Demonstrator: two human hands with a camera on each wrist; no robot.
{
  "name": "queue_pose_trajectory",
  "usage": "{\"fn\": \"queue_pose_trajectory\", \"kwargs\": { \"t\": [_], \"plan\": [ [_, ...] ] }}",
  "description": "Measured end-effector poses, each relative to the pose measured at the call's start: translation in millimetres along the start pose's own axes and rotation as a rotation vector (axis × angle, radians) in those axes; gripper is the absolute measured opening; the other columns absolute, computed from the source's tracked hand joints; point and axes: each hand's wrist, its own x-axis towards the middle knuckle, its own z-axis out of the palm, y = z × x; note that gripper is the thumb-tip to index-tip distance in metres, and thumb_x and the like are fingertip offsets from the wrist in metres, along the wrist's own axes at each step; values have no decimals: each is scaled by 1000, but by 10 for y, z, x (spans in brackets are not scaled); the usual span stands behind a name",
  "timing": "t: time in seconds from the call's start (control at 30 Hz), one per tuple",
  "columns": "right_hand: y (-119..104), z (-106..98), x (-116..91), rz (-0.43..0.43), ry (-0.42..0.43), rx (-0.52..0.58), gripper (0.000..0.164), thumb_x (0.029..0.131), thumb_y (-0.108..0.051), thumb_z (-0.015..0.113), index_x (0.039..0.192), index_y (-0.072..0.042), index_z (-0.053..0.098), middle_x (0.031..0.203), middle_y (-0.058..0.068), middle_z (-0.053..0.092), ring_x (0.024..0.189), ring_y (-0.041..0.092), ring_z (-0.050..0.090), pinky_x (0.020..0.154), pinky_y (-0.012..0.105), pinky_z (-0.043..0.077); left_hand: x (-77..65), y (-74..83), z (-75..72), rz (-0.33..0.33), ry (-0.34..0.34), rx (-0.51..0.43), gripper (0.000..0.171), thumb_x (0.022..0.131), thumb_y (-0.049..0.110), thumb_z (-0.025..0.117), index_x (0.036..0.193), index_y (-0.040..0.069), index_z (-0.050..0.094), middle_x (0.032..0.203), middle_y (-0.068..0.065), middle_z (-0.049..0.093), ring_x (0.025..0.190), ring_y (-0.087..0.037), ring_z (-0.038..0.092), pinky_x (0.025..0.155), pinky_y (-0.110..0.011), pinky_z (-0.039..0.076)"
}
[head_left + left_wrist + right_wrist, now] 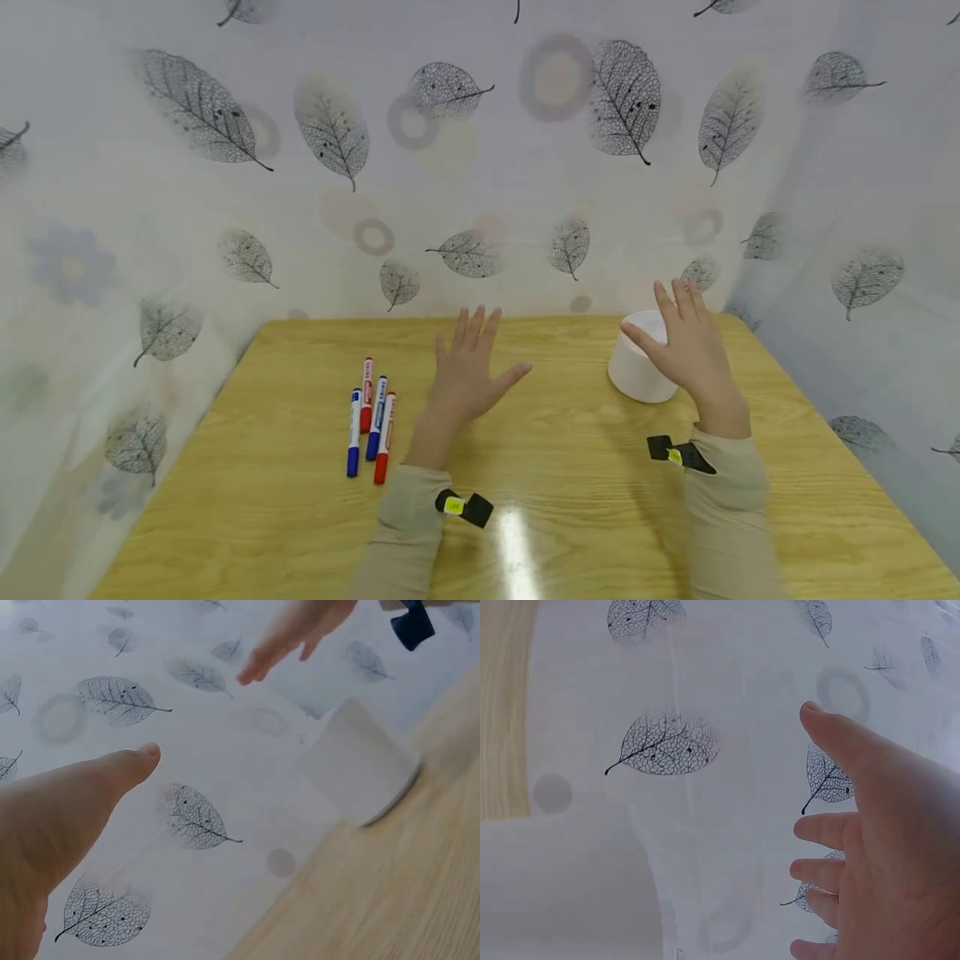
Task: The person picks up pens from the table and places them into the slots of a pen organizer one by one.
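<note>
My left hand [467,379] hovers over the middle of the table, fingers straight and thumb spread, holding nothing. To its left lie several markers: two with blue caps, one blue marker [354,433] and another blue marker [381,417], and two with red caps, a red marker [367,396] and a second red marker [385,437]. At the right, my right hand [690,346] is raised with fingers extended, in front of a white round container [637,371] that it partly covers in the head view. The left wrist view shows the container [360,765] apart from that hand.
The wooden table [555,467] reaches back to a pale curtain [480,192] printed with leaves, which also hangs at both sides. The container stands near the table's back right corner. Black straps with yellow tags sit on both sleeves.
</note>
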Motion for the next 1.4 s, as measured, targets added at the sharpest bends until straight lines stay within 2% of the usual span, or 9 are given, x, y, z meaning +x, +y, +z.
{"fn": "queue_pose_trajectory", "kwargs": {
  "t": [0.27,0.43,0.57,0.77,0.93,1.13,1.3,1.4],
  "plan": [
    [311,53,-127,-10,-10,21,90,94,-58,49,156,-6,9,162,24,1,150,42,-8,111,71,9,111,239,167,91,-17,-66,88,91,67,48,158,24,9,165,-3,13,154,-25,4,116,-67,10],
    [586,118,-183,-11,-19,43,89,95,-55,51,156,-6,9,162,23,0,150,42,-8,111,72,7,232,328,316,163,-21,-52,87,91,66,48,157,22,13,164,-4,18,153,-26,10,115,-66,14],
    [776,196,-204,-19,-19,49,89,95,-52,52,156,-7,7,162,24,1,150,42,-7,112,71,7,338,396,418,182,-66,-33,88,91,68,47,158,23,11,164,-2,16,154,-23,8,116,-65,14],
    [984,261,-211,-34,-39,79,90,95,-47,55,155,0,8,160,28,5,148,49,2,112,70,10,571,522,612,213,-124,-14,94,89,70,47,157,24,2,165,2,10,154,-19,7,117,-62,15],
    [1116,262,-155,-37,-105,83,95,93,-48,59,153,5,9,158,32,9,146,51,4,110,72,12,754,632,812,240,-175,-37,98,88,71,48,158,19,3,165,2,7,153,-18,8,119,-59,15],
    [1203,218,-88,1,-213,114,104,89,-50,64,155,0,1,160,30,3,148,49,-3,110,73,9,924,705,1014,215,-242,-67,101,86,72,49,158,16,6,165,0,9,153,-16,9,121,-54,12],
    [1242,203,-75,34,-257,137,107,88,-51,65,155,-1,-2,160,30,0,148,49,-5,109,74,9,1037,721,1135,198,-300,-132,101,86,69,54,157,13,8,165,-1,12,153,-18,9,122,-52,11],
    [1247,206,-67,17,-245,189,100,87,-46,68,155,0,11,159,32,6,147,50,-3,109,74,8,1075,742,1203,187,-330,-189,100,86,68,55,157,13,10,165,-2,14,153,-20,11,121,-52,13]
  ]
}}
